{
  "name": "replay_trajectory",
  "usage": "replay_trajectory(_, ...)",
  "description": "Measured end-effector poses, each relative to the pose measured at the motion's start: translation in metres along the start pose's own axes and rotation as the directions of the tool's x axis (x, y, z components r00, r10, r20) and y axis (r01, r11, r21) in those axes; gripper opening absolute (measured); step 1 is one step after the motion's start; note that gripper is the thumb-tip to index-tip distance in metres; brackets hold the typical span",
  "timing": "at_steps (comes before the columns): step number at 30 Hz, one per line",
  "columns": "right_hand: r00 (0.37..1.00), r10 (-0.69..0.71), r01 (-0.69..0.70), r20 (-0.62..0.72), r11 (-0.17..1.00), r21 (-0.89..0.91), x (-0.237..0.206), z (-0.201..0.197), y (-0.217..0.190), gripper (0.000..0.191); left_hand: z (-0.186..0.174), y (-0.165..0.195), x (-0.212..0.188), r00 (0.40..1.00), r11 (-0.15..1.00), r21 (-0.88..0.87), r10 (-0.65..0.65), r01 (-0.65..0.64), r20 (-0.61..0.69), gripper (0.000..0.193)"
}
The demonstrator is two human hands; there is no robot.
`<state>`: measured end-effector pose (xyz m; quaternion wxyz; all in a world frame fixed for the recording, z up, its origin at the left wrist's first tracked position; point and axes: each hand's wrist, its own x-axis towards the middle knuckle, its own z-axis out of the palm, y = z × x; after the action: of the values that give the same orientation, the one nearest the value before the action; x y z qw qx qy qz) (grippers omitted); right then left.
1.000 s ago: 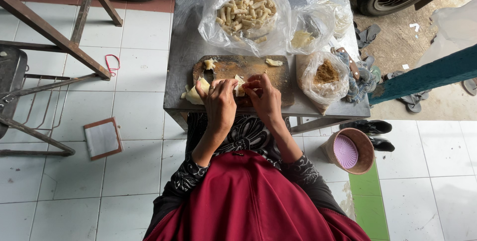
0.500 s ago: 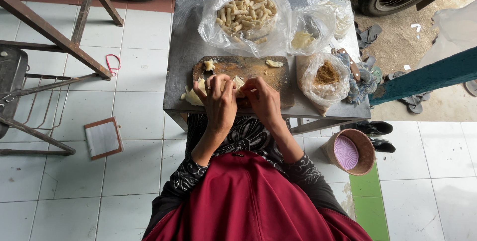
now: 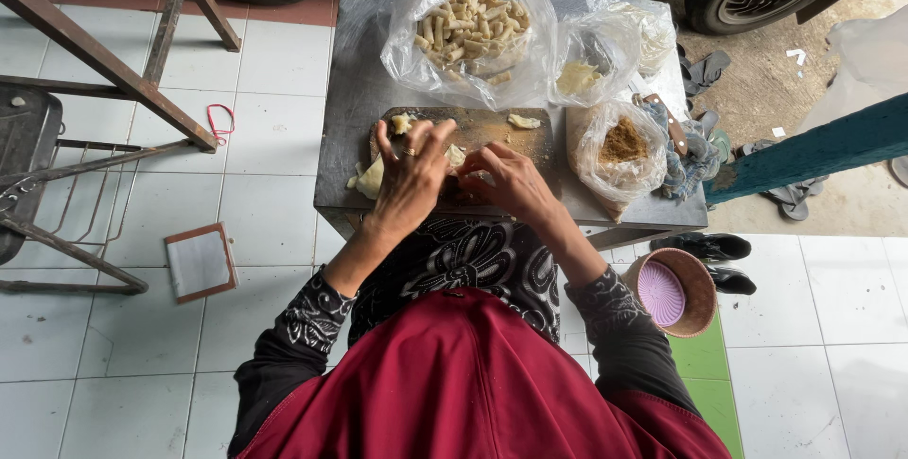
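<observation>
My left hand (image 3: 409, 173) and my right hand (image 3: 506, 183) meet over a wooden cutting board (image 3: 492, 128) on a small grey table (image 3: 355, 90). Both pinch a pale piece of dough (image 3: 457, 155) between the fingertips. My left hand wears a ring and its fingers are spread over the dough. A stack of pale wrappers (image 3: 367, 178) lies at the board's left end. Small dough scraps (image 3: 522, 121) sit on the board's far side.
Behind the board a clear bag holds several rolled pale pieces (image 3: 471, 24). Two more bags hold pale filling (image 3: 579, 76) and brown crumbs (image 3: 624, 142). A cloth with a knife (image 3: 683, 142) lies right. A basket with a purple lid (image 3: 670, 291), shoes, a metal frame (image 3: 104, 71) and car wheels surround the table.
My hands have shifted slightly on the board, working the dough piece between the fingertips. My left fingers have spread wider.
</observation>
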<state>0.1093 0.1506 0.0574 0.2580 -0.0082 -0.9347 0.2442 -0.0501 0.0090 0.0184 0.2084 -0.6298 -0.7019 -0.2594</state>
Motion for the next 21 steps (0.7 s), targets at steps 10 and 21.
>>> replay_trajectory(10,0.992,0.108,-0.117,-0.062,0.978,-0.17,0.015,0.019,0.006,0.013,0.0,0.009,0.01,0.931,0.91,-0.197,-0.359,0.366,0.074,0.016)
replay_trajectory(21,1.0,-0.027,0.025,-0.01,0.985,-0.17,0.003,0.004,0.011,0.016,-0.006,0.011,0.0,0.991,0.987,-0.085,-0.137,0.137,-0.002,0.014)
